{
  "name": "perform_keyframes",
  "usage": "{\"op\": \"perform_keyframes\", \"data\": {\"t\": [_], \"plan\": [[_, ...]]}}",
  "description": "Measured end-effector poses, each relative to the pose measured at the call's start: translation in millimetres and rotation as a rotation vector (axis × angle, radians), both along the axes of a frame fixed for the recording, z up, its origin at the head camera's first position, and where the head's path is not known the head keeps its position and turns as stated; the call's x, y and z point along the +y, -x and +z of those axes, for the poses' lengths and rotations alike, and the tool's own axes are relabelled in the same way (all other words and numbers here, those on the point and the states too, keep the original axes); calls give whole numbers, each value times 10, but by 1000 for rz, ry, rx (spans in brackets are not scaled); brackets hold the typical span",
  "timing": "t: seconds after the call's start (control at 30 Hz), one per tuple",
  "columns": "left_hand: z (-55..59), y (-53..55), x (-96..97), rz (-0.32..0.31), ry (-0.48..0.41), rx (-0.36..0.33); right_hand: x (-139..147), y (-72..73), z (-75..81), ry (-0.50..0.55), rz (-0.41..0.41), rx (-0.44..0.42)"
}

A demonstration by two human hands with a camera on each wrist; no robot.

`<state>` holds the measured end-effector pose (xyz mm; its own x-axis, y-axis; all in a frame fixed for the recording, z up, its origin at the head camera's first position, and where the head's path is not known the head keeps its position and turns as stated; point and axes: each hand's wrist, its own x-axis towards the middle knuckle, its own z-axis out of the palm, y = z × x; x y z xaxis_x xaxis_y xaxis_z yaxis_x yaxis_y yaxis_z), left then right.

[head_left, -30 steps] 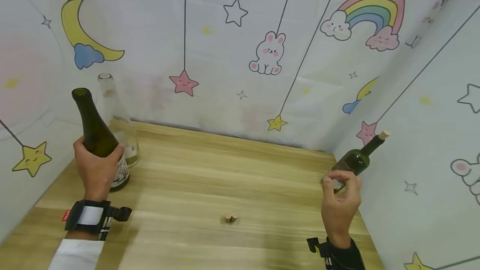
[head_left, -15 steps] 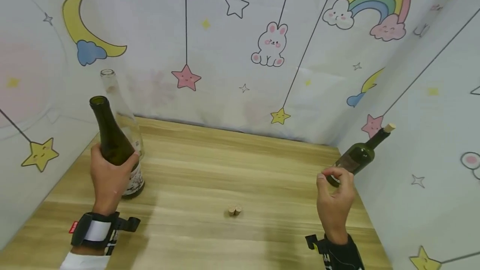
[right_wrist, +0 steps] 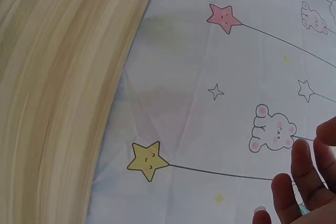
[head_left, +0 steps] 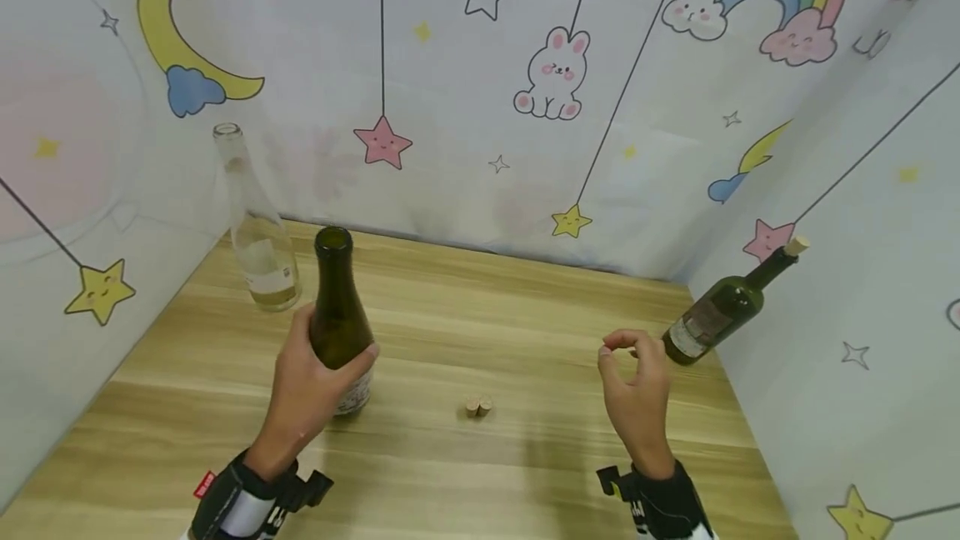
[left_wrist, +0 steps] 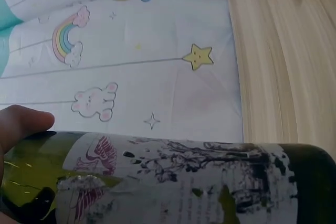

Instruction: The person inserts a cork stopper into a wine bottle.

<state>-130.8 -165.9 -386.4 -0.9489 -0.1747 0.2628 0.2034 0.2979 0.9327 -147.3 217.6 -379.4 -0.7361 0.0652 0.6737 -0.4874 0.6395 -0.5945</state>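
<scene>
My left hand (head_left: 307, 394) grips an uncorked green glass bottle (head_left: 336, 290) round its body, and the bottle stands nearly upright. Its worn label (left_wrist: 178, 177) with a dark tree print fills the lower part of the left wrist view, below my thumb or fingertip at the left. Two short corks (head_left: 478, 407) lie side by side on the wooden table between the hands. To their right my right hand (head_left: 641, 398) hovers over the table with loosely bent fingers (right_wrist: 310, 174) and nothing held. Close beyond it is a corked green wine bottle (head_left: 716, 315).
A clear glass bottle (head_left: 262, 257) stands at the back left corner of the table (head_left: 450, 490). White cloth walls (head_left: 465, 90) printed with stars, a rabbit and a rainbow enclose the back and both sides.
My left hand has carried the green bottle rightward and nearer, away from the clear bottle. My right hand has drawn left, away from the corked bottle. The head view has tilted down slightly.
</scene>
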Motion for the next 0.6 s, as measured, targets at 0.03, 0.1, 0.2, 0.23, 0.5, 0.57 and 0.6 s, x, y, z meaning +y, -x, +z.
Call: {"op": "perform_keyframes", "data": {"t": [0.03,0.1,0.2,0.23,0.5,0.57,0.6], "plan": [[6,-35,58,-23,1,-4,-13,9,-24,-5,11,-12],[19,-105,171,-72,-3,-17,-45,24,-63,-4,30,-33],[32,-198,326,-141,-33,-29,-100,36,-110,-2,51,-65],[37,-229,373,-160,-38,-35,-120,38,-125,-2,57,-75],[-16,-459,680,-298,-127,-59,-235,44,-240,-2,71,-134],[-43,-493,732,-335,-146,-67,-251,45,-273,-5,71,-139],[-56,-509,756,-352,-152,-67,-259,42,-287,-8,72,-141]]}}
